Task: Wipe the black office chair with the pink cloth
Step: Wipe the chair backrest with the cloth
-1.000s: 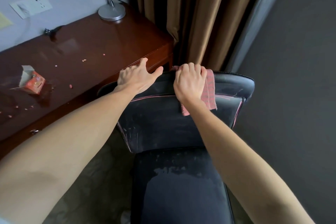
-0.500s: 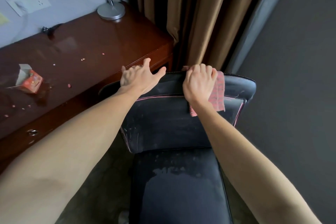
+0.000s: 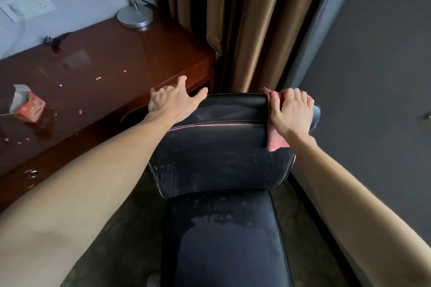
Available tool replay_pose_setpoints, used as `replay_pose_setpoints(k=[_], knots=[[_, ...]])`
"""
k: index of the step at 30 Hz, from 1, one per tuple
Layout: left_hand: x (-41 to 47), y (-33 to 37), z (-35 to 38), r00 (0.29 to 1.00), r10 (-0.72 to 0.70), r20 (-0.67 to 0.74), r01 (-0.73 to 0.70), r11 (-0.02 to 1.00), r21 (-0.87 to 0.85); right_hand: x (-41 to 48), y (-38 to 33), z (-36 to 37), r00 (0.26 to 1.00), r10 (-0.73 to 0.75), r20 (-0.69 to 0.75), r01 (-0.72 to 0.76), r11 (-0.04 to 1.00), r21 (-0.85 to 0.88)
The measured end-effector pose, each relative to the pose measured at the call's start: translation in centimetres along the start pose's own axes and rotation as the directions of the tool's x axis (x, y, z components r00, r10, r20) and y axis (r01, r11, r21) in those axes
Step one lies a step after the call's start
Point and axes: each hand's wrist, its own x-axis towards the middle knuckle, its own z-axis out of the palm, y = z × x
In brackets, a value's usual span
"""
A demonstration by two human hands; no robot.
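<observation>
The black office chair (image 3: pixel 219 158) stands in front of me, its backrest facing me and its worn seat below. My right hand (image 3: pixel 291 112) presses the pink cloth (image 3: pixel 275 140) onto the right end of the backrest's top edge, fingers curled over the rim with the cloth under them. A corner of the cloth hangs down below my palm. My left hand (image 3: pixel 173 102) rests on the left end of the backrest top, fingers spread and the thumb pointing right.
A dark wooden desk (image 3: pixel 105 60) runs along the left, close to the chair, with a small red carton (image 3: pixel 29 106), crumbs and a lamp base (image 3: pixel 134 16) on it. Brown curtains (image 3: pixel 245 18) hang behind the chair. A grey wall (image 3: pixel 373 77) is on the right.
My right hand has slid the pink cloth rightward along the top of the backrest, from near the middle to the right end. The left hand has stayed at the left end.
</observation>
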Motion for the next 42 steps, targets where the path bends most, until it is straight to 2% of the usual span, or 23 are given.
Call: replay_pose_setpoints(k=[4,9,14,17,21,26,30,33,37,42], knots=[[0.2,-0.1,0.2,1.000,0.002,0.007,-0.002,1.000,0.028,-0.3,-4.2,1.0,0.998,0.050,0.025,-0.051,0.998,0.033],[0.5,-0.7,0.2,1.000,0.004,0.016,-0.005,1.000,0.030,-1.6,-10.9,2.8,0.997,-0.074,-0.009,0.075,0.993,0.093],[0.4,-0.8,0.2,1.000,-0.006,-0.002,0.006,1.000,-0.011,-1.3,-7.7,2.4,0.983,-0.175,-0.052,0.179,0.979,0.100],[0.2,-0.9,0.2,1.000,-0.010,-0.012,0.010,1.000,-0.017,-0.4,-3.8,1.4,0.996,-0.073,-0.045,0.077,0.994,0.077],[0.1,-0.8,0.3,1.000,-0.022,-0.003,0.022,1.000,-0.004,0.1,2.1,0.0,0.984,0.179,-0.012,-0.175,0.973,0.148],[-0.2,-0.9,0.1,0.998,-0.055,0.029,0.055,0.998,-0.006,0.1,0.8,0.0,0.975,0.217,0.047,-0.222,0.935,0.277],[-0.7,-1.3,-0.2,0.999,-0.034,0.027,0.034,0.999,-0.022,-0.7,0.7,-0.1,0.961,0.271,-0.063,-0.240,0.921,0.307],[-0.9,-1.4,-0.6,0.998,0.037,0.058,-0.035,0.999,-0.031,-1.5,-0.3,-0.4,0.944,0.296,-0.145,-0.243,0.922,0.301],[-0.8,-1.6,-1.5,0.973,0.169,0.160,-0.160,0.985,-0.068,-3.4,-3.2,-1.1,0.901,0.409,-0.146,-0.315,0.847,0.428],[-0.9,1.3,-3.0,0.910,0.373,0.184,-0.354,0.927,-0.128,-6.4,-6.6,-0.9,0.778,0.622,-0.093,-0.495,0.697,0.519]])
